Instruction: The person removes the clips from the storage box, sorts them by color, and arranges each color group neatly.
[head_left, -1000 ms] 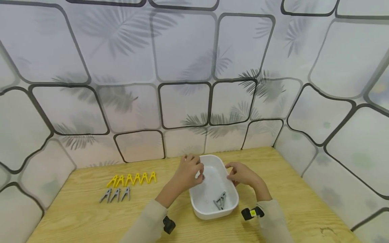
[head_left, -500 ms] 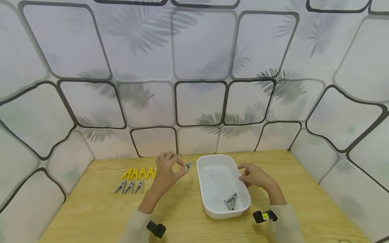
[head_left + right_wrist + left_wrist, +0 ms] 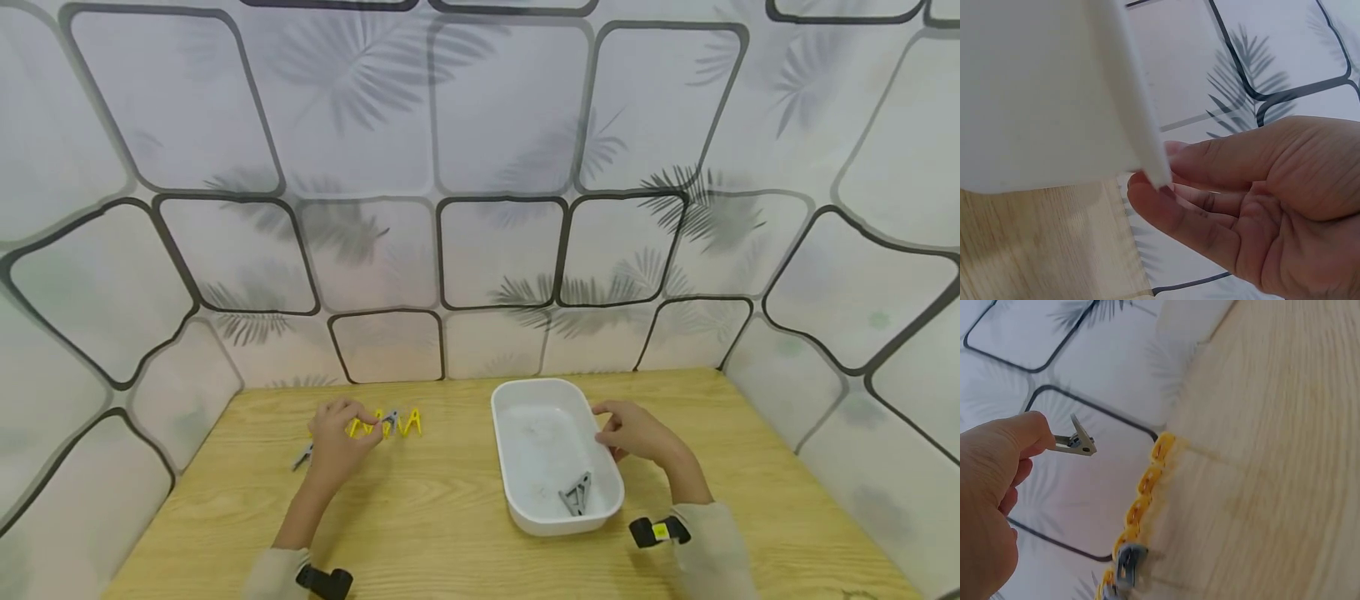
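Pinching a small grey spring clip (image 3: 390,421) between thumb and forefinger of the left hand (image 3: 337,437), lower left of the head view, just over the row of yellow plastic clips (image 3: 410,425) on the pale wooden counter (image 3: 450,533). In the left wrist view, seen clear of the wood, tip pointing away from the palm, other fingers loosely curled beneath. Closing the right hand (image 3: 633,433) on the right rim of the white rectangular plastic tub (image 3: 525,390), lower centre of the frame, thumb on one side of the wall and fingers on the other, steadying it.

Judging by how things lie, well along with emptying the tub onto the counter: yellow row laid out side by side, a grey row (image 3: 303,457) begun just below it though mostly hidden behind the left hand, so no telling how many. Left to do, apparently: setting down the pinched clip beside the other grey ones, and lifting out the last grey clips (image 3: 576,493) lying at the near end of the tub; no telling whether two or more.
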Available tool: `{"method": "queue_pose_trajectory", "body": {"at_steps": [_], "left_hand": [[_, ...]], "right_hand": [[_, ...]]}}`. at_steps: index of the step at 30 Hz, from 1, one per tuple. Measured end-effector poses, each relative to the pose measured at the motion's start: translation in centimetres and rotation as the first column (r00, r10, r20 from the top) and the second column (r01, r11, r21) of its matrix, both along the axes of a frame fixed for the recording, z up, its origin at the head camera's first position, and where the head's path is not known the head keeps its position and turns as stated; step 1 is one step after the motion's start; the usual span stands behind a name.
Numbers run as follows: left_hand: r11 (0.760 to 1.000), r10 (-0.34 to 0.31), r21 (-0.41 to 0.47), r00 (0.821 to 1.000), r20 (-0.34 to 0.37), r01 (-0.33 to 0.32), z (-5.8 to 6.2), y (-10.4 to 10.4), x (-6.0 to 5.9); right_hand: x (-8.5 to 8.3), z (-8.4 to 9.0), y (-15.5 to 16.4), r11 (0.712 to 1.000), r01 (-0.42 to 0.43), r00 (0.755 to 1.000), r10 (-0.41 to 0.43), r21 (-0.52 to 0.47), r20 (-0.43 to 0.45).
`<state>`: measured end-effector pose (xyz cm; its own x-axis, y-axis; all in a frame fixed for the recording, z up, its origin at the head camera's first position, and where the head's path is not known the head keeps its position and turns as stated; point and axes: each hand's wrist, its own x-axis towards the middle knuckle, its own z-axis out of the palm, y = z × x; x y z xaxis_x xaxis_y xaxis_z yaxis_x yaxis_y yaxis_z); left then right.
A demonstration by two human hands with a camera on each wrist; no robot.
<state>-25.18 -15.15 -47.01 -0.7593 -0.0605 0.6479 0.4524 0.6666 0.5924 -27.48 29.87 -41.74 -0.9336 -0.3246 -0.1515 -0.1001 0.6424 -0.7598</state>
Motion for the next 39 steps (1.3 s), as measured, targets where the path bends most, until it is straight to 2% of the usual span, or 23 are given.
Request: {"method": "queue_pose_trajectory", "body": {"at_steps": [6,10,20,28,31,35,39], "left_hand": [[1.0,0.019,0.009,0.985,0.169,-0.021,-0.4,-1.7,1.0],[0.999,0.038,-0.029,0.973,0.229,-0.032,-0.6,-2.2,1.3],[0.988,0.075,-0.148,0.957,0.28,-0.034,-1.4,-2.5,1.8],[0.971,0.135,-0.231,0.941,0.312,-0.062,-1.4,-2.6,2.1],[0.965,0.146,-0.252,0.94,0.309,-0.067,-1.4,-2.7,2.1],[0.97,0.133,-0.235,0.943,0.306,-0.061,-1.5,-2.6,2.1],[0.984,0.091,-0.176,0.944,0.317,-0.036,-1.7,-2.6,2.3]], "right_hand": [[0.1,0.2,0.0,1.0,-0.01,1.0,0.01,-0.004,-0.002],[0.2,0.3,0.0,1.0,-0.006,1.0,0.006,-0.002,-0.001],[0.1,-0.1,0.0,1.0,0.007,1.0,-0.007,0.001,-0.007],[0.0,-0.1,0.1,1.0,-0.002,1.0,0.001,-0.006,-0.007],[0.0,0.0,0.1,1.0,-0.005,1.0,0.005,-0.006,-0.009],[0.0,0.1,0.1,1.0,-0.005,1.0,0.005,-0.002,-0.009],[0.1,0.2,0.0,1.0,0.001,1.0,-0.001,0.007,0.001]]}}
